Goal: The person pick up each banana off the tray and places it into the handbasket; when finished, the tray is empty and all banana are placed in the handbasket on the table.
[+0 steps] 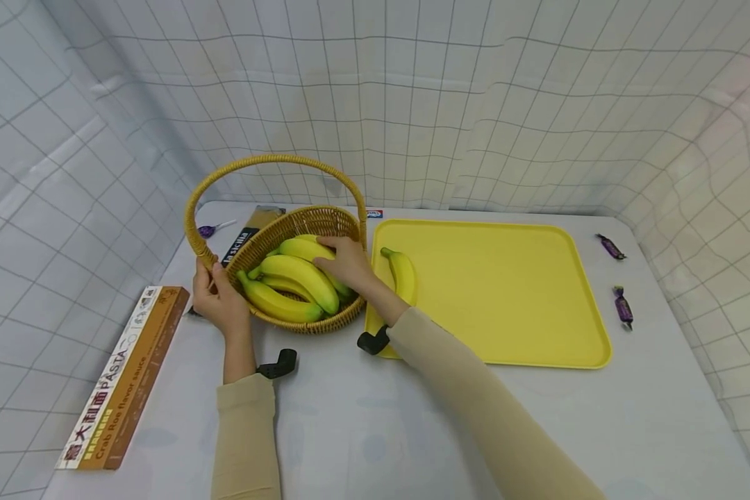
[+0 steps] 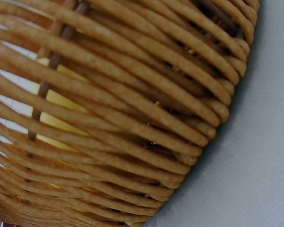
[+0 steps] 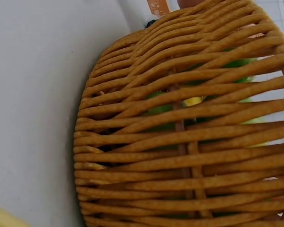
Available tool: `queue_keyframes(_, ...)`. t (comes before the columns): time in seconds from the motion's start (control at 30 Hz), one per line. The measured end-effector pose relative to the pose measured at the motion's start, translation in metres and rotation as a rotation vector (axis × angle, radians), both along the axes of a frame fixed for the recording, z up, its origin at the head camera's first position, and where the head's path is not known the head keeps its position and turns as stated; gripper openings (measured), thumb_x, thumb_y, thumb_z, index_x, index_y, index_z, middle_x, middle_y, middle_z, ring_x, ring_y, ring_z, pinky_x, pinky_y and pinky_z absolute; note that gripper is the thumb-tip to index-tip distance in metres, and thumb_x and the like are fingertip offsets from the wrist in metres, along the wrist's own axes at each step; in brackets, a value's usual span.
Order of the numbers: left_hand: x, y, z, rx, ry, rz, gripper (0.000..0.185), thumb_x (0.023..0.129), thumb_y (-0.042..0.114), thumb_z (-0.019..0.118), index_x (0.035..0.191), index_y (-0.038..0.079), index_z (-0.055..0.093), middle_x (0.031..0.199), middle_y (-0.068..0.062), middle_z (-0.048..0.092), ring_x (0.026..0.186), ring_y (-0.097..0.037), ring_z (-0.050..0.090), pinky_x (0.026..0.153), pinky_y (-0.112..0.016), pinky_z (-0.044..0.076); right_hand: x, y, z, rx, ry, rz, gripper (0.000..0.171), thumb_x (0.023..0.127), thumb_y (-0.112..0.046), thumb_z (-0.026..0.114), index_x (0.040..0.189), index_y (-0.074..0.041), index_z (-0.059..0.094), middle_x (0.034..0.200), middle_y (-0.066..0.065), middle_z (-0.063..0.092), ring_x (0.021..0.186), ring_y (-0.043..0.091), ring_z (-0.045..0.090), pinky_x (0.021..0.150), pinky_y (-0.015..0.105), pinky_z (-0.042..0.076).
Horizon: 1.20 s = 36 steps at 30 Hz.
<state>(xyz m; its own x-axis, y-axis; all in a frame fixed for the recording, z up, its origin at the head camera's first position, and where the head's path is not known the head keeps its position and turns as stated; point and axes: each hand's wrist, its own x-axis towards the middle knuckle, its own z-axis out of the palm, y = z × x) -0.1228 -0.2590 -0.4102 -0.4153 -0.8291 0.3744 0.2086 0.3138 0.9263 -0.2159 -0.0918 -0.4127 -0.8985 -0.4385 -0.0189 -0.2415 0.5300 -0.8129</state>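
1. Landmark: woven wicker basket (image 1: 300, 278), oval, with an arched hoop handle, on a pale table (image 1: 362, 417).
2. Left hand (image 1: 219, 298) at the basket's left rim, fingers curled round the base of the handle.
3. Right hand (image 1: 346, 262) inside the basket, fingers curled over the top banana of a smooth yellow bunch of bananas (image 1: 290, 281) with green tips.
4. Both wrist views show only close rattan strands with yellow and green behind the gaps.
5. Just right of the basket: flat yellow tray (image 1: 506, 292), rounded corners; a single banana (image 1: 403, 273) lies on its left edge.
6. Left of the basket: long pasta box (image 1: 125, 375), cardboard.
7. Far right of the basket, beyond the tray: two purple wrapped candies (image 1: 623, 306).
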Motion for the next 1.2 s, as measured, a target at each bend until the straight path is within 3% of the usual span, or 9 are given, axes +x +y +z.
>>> queue_keyframes(0.37,-0.001,-0.001,-0.002,-0.017,0.022,0.0,0.032,0.098,0.006,0.051,0.126,-0.004,0.063,0.11,-0.015,0.066,0.093,0.001,0.054,0.085,-0.016,0.044,0.002,-0.003,0.0,0.02,-0.023,0.005,0.051,0.096,-0.027,0.062,0.143,-0.013,0.051,0.145,0.007,0.053,0.129,0.026,0.052,0.101,0.038,0.046)
queue_keyframes(0.6,0.0,0.0,-0.001,-0.01,0.027,0.0,0.031,0.098,0.006,0.051,0.125,-0.005,0.063,0.107,-0.01,0.066,0.093,0.002,0.055,0.084,-0.015,0.044,0.003,-0.003,-0.001,0.008,-0.022,0.009,0.053,0.096,-0.029,0.062,0.145,-0.014,0.048,0.146,0.009,0.051,0.133,0.027,0.048,0.105,0.04,0.043)
queue_keyframes(0.83,0.0,0.0,-0.001,-0.007,0.017,-0.008,0.033,0.099,0.007,0.05,0.129,-0.003,0.061,0.112,-0.015,0.066,0.095,0.0,0.055,0.086,-0.016,0.044,0.007,0.002,0.0,-0.051,0.072,0.001,0.054,0.095,-0.029,0.063,0.144,-0.013,0.049,0.145,0.01,0.05,0.134,0.028,0.047,0.109,0.045,0.038)
queue_keyframes(1.07,-0.012,-0.024,-0.033,-0.002,0.009,-0.02,0.03,0.1,0.019,0.053,0.126,0.01,0.066,0.106,0.008,0.064,0.098,-0.004,0.057,0.086,-0.019,0.046,0.023,0.011,0.005,-0.079,0.192,0.057,0.058,0.093,-0.028,0.066,0.144,-0.009,0.048,0.146,0.011,0.049,0.136,0.028,0.044,0.111,0.044,0.036)
queue_keyframes(1.2,-0.013,-0.024,-0.033,-0.006,0.003,-0.022,0.03,0.1,0.019,0.053,0.125,0.009,0.066,0.108,0.002,0.066,0.099,-0.005,0.058,0.086,-0.02,0.046,0.036,0.023,0.012,-0.128,0.175,0.059,0.059,0.093,-0.03,0.066,0.145,-0.01,0.047,0.148,0.01,0.047,0.138,0.028,0.042,0.113,0.047,0.033)
